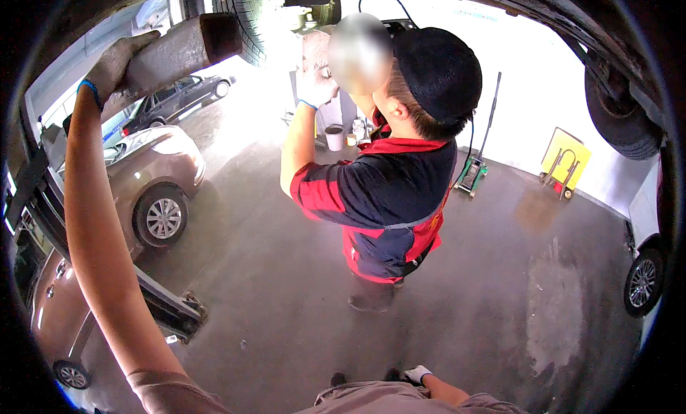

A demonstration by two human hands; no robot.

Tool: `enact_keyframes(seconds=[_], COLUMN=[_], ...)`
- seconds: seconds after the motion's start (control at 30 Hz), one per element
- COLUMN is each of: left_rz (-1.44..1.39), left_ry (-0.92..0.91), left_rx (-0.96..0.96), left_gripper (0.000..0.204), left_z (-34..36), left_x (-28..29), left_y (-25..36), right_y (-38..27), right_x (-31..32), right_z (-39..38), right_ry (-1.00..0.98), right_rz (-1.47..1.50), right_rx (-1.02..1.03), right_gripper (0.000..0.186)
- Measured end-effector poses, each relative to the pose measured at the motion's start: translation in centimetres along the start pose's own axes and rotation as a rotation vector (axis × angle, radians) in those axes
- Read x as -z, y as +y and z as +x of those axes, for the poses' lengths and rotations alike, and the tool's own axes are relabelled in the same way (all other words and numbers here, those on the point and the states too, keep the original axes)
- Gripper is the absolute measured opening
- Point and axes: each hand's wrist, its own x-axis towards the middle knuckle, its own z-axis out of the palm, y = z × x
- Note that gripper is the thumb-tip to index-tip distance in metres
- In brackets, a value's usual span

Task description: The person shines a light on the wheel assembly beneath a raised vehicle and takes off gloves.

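My left arm is raised, and my left hand (114, 62), in a dirty glove with a blue cuff, is wrapped round a square metal lift arm (175, 55). The beam's open end lies just beside a car tyre (241, 17). My right hand (418, 373), in a pale glove, hangs low by my side. Its fingers look loosely stretched, and nothing shows in it. In front of me stands a co-worker (393, 174) in a black cap and a black and red work shirt. The co-worker's gloved hand (316, 85) is raised near the wheel area; what it touches is unclear.
A raised car's underside arches overhead, with another tyre (622, 121) at right. A brown car (164, 153) and a lift post foot (187, 315) are at left. A green floor jack (471, 176), yellow board (561, 156), bucket (334, 136) and white car (647, 221) stand around.
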Motion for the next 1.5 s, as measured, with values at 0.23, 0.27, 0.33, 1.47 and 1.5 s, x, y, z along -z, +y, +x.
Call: enact_keyframes(seconds=[0.23, 0.27, 0.33, 1.47, 1.5], left_rz=[0.157, 0.142, 0.135, 0.073, 0.015], left_ry=[0.074, 0.072, 0.04, 0.125, 0.102], left_rx=[-0.072, -0.083, -0.141, -0.218, -0.119], left_gripper=[0.039, 0.039, 0.041, 0.044, 0.044], left_z=[-1.4, -1.0, -1.7, -5.0, -5.2], left_x=[-1.5, -1.9, -0.5, 1.5, 1.4], left_y=[-0.4, -0.9, -1.4, -5.9, -5.4], right_y=[8.4, 10.1, 6.1, 3.0, 3.3], right_x=[-6.4, -7.3, -6.2, -8.9, -9.2], right_z=[11.4, 12.8, 10.4, 8.2, 9.0], right_ry=[-0.017, -0.005, -0.032, 0.022, 0.022], right_rz=[-0.138, -0.115, -0.163, 0.058, 0.059], right_rx=[0.037, 0.037, 0.099, -0.041, -0.039], right_gripper=[0.041, 0.041, 0.042, 0.048, 0.048])
